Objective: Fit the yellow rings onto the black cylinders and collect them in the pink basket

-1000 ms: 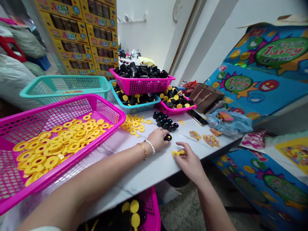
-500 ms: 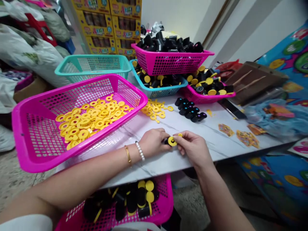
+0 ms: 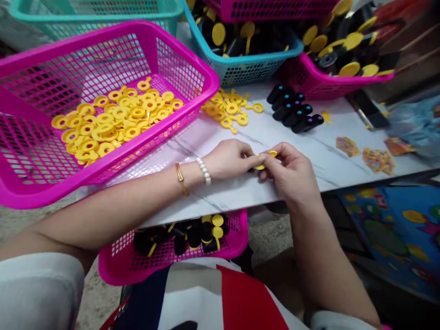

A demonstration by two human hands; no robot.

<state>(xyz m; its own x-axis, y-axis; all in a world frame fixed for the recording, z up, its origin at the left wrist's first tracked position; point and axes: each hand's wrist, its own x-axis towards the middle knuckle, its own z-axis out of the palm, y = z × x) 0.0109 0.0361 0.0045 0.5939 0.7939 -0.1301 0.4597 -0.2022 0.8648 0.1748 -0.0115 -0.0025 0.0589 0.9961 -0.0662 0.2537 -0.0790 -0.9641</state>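
Yellow plastic ring [image 3: 264,160] sits pinched between my two hands near the table's [image 3: 319,151] front edge, lying roughly flat. My right hand [image 3: 292,176] has its fingers closed on the ring; my left hand [image 3: 228,158] is closed around a small black cap, mostly hidden. Since half a second ago, the ring has tilted from upright to flat.

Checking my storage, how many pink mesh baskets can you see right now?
4: a big pink basket of yellow rings at left, one of capped pieces at upper right, one stacked at the top edge, one under the table. Others may be out of frame.
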